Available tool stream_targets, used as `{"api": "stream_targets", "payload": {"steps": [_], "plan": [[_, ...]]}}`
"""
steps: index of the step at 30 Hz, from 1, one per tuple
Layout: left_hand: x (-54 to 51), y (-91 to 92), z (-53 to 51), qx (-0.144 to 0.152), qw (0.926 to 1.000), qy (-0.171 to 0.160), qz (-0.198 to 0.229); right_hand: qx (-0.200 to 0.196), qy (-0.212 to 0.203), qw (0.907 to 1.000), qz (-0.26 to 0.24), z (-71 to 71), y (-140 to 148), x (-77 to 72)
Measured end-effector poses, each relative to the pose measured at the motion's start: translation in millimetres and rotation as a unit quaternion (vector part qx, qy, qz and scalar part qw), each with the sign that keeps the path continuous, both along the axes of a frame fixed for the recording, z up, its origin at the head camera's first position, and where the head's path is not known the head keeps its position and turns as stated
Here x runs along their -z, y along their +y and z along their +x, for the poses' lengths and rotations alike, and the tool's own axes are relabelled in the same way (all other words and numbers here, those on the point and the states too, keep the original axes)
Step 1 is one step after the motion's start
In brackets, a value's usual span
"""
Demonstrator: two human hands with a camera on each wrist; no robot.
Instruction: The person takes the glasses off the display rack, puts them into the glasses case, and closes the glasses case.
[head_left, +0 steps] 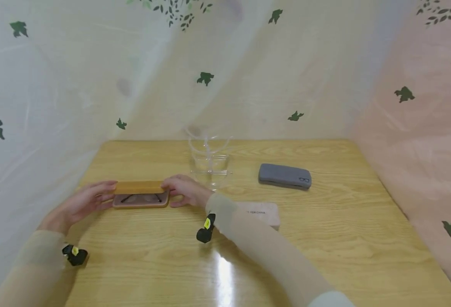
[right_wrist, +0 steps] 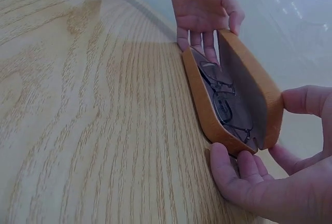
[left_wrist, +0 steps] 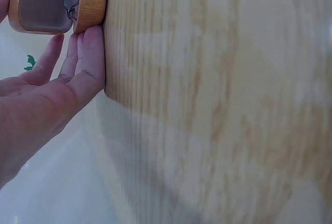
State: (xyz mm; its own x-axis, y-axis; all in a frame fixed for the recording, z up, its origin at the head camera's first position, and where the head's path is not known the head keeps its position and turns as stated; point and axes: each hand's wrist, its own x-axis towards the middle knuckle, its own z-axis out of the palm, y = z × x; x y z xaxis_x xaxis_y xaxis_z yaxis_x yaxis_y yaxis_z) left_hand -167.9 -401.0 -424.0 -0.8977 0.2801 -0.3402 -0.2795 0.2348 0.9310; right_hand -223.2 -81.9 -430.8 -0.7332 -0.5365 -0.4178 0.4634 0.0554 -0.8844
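An orange-brown glasses case (head_left: pixel 138 187) lies on the left part of the table with its lid partly raised. Inside it, dark thin-framed eyeglasses (right_wrist: pixel 223 109) rest on the greyish lining. My left hand (head_left: pixel 83 204) holds the case's left end, its thumb up at the lid and fingertips against the base (left_wrist: pixel 93 1). At the opposite end my right hand (head_left: pixel 187 191) grips the case, with a digit on the lid (right_wrist: pixel 254 89) and other fingers around the base's corner.
Behind the right hand stands a clear plastic display rack (head_left: pixel 210 172). A grey glasses case (head_left: pixel 284 176) lies closed to the right. Partly hidden by the right forearm is a pale lettered case (head_left: pixel 265 213). Printed cloth (head_left: pixel 248 94) hangs around the wooden table (head_left: pixel 152 264).
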Motion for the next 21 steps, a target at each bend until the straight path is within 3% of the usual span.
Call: {"api": "stream_targets", "payload": {"steps": [6, 17, 21], "plan": [[5.4, 0.7, -0.7, 0.008, 0.9997, 0.013, -0.021, -0.006, 0.008, 0.9999, 0.008, 2.3, 3.4, -2.2], [3.6, -0.9, -5.1, 0.023, 0.9994, 0.014, -0.023, 0.002, 0.012, 0.9999, 0.012, 3.0, 2.9, -0.6], [3.7, 3.1, -6.3, 0.015, 0.9977, 0.041, -0.051, 0.012, 0.014, 0.9998, 0.012, 0.9, 4.5, 0.9]]}}
